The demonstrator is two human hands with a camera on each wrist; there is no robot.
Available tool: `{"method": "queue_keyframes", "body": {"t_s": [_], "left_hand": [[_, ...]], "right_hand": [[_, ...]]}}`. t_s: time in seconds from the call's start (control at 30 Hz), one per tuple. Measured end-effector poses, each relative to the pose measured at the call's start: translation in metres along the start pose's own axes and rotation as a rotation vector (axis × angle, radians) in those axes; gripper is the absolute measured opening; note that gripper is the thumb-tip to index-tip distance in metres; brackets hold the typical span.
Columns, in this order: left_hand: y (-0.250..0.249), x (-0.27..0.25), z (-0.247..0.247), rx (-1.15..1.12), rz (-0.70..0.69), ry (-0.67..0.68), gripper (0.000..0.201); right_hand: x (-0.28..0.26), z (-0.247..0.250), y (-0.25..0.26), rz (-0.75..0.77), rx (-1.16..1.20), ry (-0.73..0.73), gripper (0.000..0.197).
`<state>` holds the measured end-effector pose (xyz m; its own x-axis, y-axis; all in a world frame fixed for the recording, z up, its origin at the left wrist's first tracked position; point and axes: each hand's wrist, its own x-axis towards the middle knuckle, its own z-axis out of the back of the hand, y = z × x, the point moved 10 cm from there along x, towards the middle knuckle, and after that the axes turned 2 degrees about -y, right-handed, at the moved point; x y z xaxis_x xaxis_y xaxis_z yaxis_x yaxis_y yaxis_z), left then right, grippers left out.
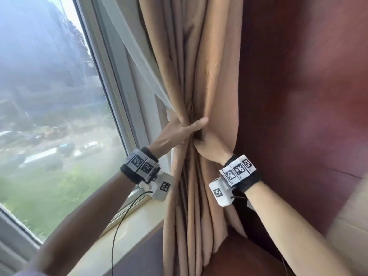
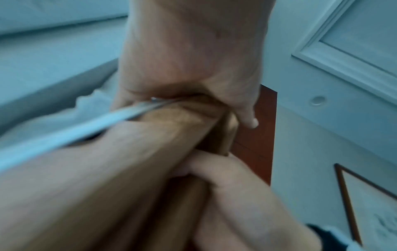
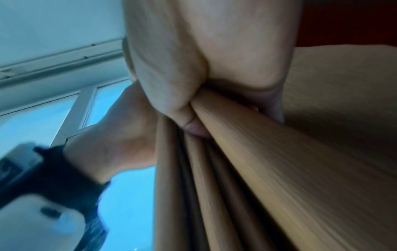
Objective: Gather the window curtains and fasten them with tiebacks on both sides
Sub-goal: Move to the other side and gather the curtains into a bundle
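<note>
The tan curtain [image 1: 191,76] hangs bunched into folds at the right side of the window. My left hand [image 1: 179,132] wraps the bunch from the window side, its thumb lying across the front folds. My right hand [image 1: 211,150] grips the same bunch from the wall side, its fingers hidden behind the fabric. In the left wrist view my left hand [image 2: 189,68] curls over the curtain [image 2: 128,161], with my right hand [image 2: 214,169] just below. In the right wrist view my right hand [image 3: 204,51] pinches the folds [image 3: 257,161]. I see no tieback.
A white lining [image 1: 143,62] runs behind the curtain along the window frame [image 1: 119,96]. The pale sill [image 1: 135,226] lies below. A red-brown wood wall panel [image 1: 298,96] stands close on the right. A black cable [image 1: 119,226] hangs from my left wrist.
</note>
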<state>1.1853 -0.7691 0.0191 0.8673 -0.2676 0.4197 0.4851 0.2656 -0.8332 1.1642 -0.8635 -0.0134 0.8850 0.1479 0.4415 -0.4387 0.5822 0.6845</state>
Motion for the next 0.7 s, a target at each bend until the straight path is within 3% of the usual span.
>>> {"method": "queue_keyframes", "body": {"t_s": [0.1, 0.17, 0.23, 0.27, 0.33, 0.4, 0.47, 0.53, 0.6, 0.7], "left_hand": [[-0.001, 0.006, 0.027, 0.013, -0.005, -0.27, 0.061], [0.007, 0.007, 0.046, 0.012, 0.051, -0.394, 0.045], [0.014, 0.009, 0.062, 0.107, 0.068, -0.46, 0.028], [0.015, 0.009, 0.068, 0.148, 0.059, -0.485, 0.024], [0.016, 0.009, 0.075, 0.174, 0.048, -0.486, 0.022], [0.019, 0.01, 0.078, 0.175, 0.072, -0.464, 0.021], [0.02, 0.01, 0.078, 0.165, 0.07, -0.44, 0.019], [0.018, 0.009, 0.077, 0.144, 0.051, -0.42, 0.014], [0.017, 0.01, 0.08, 0.142, 0.031, -0.425, 0.014], [0.016, 0.012, 0.082, 0.121, 0.03, -0.39, 0.009]], "right_hand": [[-0.014, -0.029, 0.011, 0.045, 0.094, 0.143, 0.066], [-0.022, -0.039, 0.007, 0.068, 0.164, 0.275, 0.083], [-0.024, -0.033, -0.004, 0.103, 0.147, 0.313, 0.083], [-0.019, -0.017, -0.008, 0.117, 0.161, 0.211, 0.075], [-0.001, 0.032, -0.027, 0.065, 0.206, -0.156, 0.068], [0.019, 0.066, -0.06, -0.114, 0.246, -0.396, 0.101], [0.045, 0.057, -0.099, -0.353, 0.397, -0.339, 0.141], [0.067, 0.031, -0.121, -0.446, 0.552, -0.202, 0.159], [0.078, -0.003, -0.124, -0.432, 0.648, -0.055, 0.156], [0.057, -0.035, -0.083, -0.32, 0.668, 0.104, 0.126]]}}
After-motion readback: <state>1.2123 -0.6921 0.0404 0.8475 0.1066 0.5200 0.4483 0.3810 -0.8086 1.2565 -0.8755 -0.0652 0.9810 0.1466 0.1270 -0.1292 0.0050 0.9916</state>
